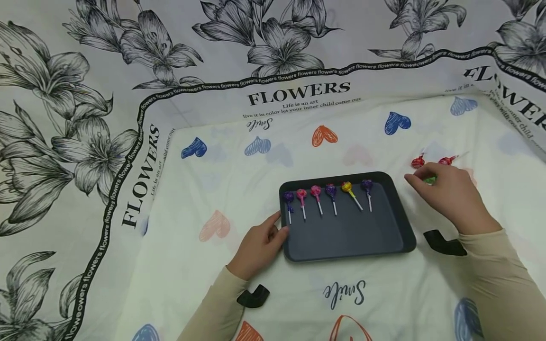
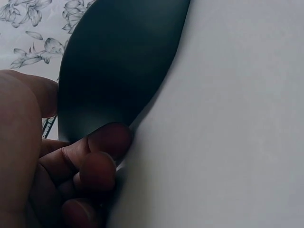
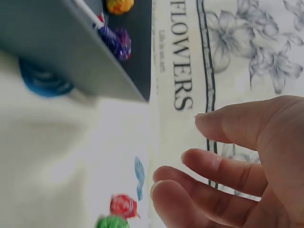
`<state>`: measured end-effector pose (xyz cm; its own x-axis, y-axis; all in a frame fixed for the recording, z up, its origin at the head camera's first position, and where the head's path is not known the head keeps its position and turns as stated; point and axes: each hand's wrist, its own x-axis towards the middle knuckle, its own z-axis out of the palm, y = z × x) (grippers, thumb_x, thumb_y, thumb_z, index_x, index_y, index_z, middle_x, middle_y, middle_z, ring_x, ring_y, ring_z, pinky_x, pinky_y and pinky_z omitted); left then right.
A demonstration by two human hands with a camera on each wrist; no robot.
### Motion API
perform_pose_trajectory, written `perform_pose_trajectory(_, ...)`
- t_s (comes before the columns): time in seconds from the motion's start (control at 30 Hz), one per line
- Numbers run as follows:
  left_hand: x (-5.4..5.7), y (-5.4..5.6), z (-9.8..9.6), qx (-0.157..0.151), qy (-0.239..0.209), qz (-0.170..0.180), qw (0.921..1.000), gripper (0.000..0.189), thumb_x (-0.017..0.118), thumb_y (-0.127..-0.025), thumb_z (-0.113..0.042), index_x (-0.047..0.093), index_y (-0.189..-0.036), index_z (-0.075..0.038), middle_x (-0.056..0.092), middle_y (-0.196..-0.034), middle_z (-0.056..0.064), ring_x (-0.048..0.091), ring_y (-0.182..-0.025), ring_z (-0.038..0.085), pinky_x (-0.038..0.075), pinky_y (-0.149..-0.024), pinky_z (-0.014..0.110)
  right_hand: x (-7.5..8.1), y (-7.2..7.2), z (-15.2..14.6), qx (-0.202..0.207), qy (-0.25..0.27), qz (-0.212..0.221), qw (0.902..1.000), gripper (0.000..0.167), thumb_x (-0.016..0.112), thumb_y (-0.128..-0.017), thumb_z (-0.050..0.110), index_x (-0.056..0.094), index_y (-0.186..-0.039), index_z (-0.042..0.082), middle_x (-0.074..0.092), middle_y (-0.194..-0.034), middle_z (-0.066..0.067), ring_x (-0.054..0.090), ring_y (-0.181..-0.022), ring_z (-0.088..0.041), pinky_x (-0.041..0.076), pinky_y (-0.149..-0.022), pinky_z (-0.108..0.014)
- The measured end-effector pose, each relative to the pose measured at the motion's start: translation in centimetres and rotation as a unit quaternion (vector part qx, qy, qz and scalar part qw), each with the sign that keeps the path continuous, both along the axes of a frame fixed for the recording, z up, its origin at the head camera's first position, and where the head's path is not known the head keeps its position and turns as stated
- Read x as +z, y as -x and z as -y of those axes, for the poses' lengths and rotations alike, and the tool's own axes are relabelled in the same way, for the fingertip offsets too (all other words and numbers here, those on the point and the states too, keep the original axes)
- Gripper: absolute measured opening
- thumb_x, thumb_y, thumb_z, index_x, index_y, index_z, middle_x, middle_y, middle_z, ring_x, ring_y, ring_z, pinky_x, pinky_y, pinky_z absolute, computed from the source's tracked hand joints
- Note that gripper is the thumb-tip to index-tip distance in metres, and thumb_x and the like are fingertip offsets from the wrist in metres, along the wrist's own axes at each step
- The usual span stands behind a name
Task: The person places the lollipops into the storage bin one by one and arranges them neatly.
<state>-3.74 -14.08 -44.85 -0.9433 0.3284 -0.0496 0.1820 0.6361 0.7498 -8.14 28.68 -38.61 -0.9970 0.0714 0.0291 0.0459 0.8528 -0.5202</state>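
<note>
My left hand (image 1: 259,251) grips the left edge of a dark grey tray (image 1: 341,241), thumb at the rim. In the left wrist view its curled fingers (image 2: 110,140) lie against the tray's outer side. A row of several wrapped lollipops lies along the tray's far side, among them a pink one (image 1: 315,191), a yellow one (image 1: 347,187) and a purple one (image 1: 367,185). Right of the tray, my right hand (image 1: 454,196) hovers with loosely bent fingers and nothing between them. Near it are two red lollipops (image 1: 417,162) and a green one (image 1: 431,180), partly hidden by the hand.
A pale tablecloth (image 1: 247,184) with printed hearts and flower drawings covers the surface. Its black lettered band (image 1: 239,84) runs beyond the tray. A black band piece (image 1: 445,243) sits at the right wrist, another (image 1: 254,296) at the left.
</note>
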Motion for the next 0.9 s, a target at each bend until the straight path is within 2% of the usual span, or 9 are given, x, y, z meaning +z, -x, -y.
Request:
perform_pose_trajectory(0.13,-0.1,0.0,0.2,0.003,-0.004,0.001,1.0000,0.055,0.059,-0.108,-0.041,0.055,-0.153,-0.010,0.053,-0.069,-0.012,0.045,-0.056,0.006,0.038,-0.057,0.026,-0.1,-0.5,-1.1,-0.014,-0.002,0.025,0.9996,0.045,0.066,-0.101,0.043,0.074,-0.110,0.000,0.070,-0.110,-0.029,0.060,-0.099,-0.045,0.043,-0.068,-0.043)
perform_pose_trajectory(0.2,-0.2,0.0,0.3,0.003,-0.008,0.001,1.0000,0.055,0.059,-0.108,-0.041,0.055,-0.153,-0.010,0.052,-0.069,-0.012,0.045,-0.055,0.006,0.037,-0.057,0.026,-0.3,-0.9,-1.7,-0.027,-0.007,0.032,0.9991,0.044,0.067,-0.101,0.042,0.073,-0.110,-0.001,0.069,-0.113,-0.031,0.059,-0.101,-0.045,0.042,-0.068,-0.042)
perform_pose_trajectory(0.37,-0.1,0.0,0.3,0.002,-0.012,-0.001,0.9999,0.054,0.060,-0.108,-0.041,0.055,-0.153,-0.010,0.052,-0.069,-0.012,0.045,-0.056,0.006,0.037,-0.057,0.026,-0.7,-2.0,-2.9,-0.081,-0.037,0.067,0.9938,0.044,0.068,-0.100,0.037,0.067,-0.111,-0.006,0.067,-0.106,-0.030,0.060,-0.090,-0.041,0.041,-0.060,-0.038)
perform_pose_trajectory(0.5,0.0,0.1,0.3,0.003,-0.012,0.002,0.9999,0.054,0.060,-0.108,-0.040,0.055,-0.153,-0.010,0.053,-0.069,-0.012,0.045,-0.056,0.006,0.038,-0.058,0.026,-0.9,-2.2,-3.4,-0.109,-0.051,0.114,0.9861,0.048,0.069,-0.098,0.036,0.062,-0.113,-0.009,0.065,-0.101,-0.030,0.059,-0.084,-0.039,0.041,-0.057,-0.039)
perform_pose_trajectory(0.6,0.0,0.1,0.2,0.003,-0.014,0.008,0.9999,0.055,0.060,-0.108,-0.040,0.054,-0.154,-0.010,0.052,-0.068,-0.012,0.044,-0.055,0.006,0.037,-0.057,0.026,-1.3,-2.2,-3.9,-0.107,-0.050,0.132,0.9842,0.050,0.069,-0.098,0.037,0.061,-0.114,-0.009,0.066,-0.101,-0.031,0.059,-0.083,-0.038,0.041,-0.057,-0.039)
perform_pose_trajectory(0.9,0.1,0.0,0.0,-0.001,-0.013,0.010,0.9999,0.055,0.059,-0.108,-0.040,0.054,-0.153,-0.009,0.053,-0.070,-0.011,0.045,-0.057,0.007,0.038,-0.058,0.026,-2.2,-2.5,-4.5,-0.094,-0.037,0.117,0.9880,0.046,0.072,-0.096,0.033,0.063,-0.111,-0.010,0.069,-0.100,-0.031,0.062,-0.086,-0.041,0.040,-0.056,-0.037)
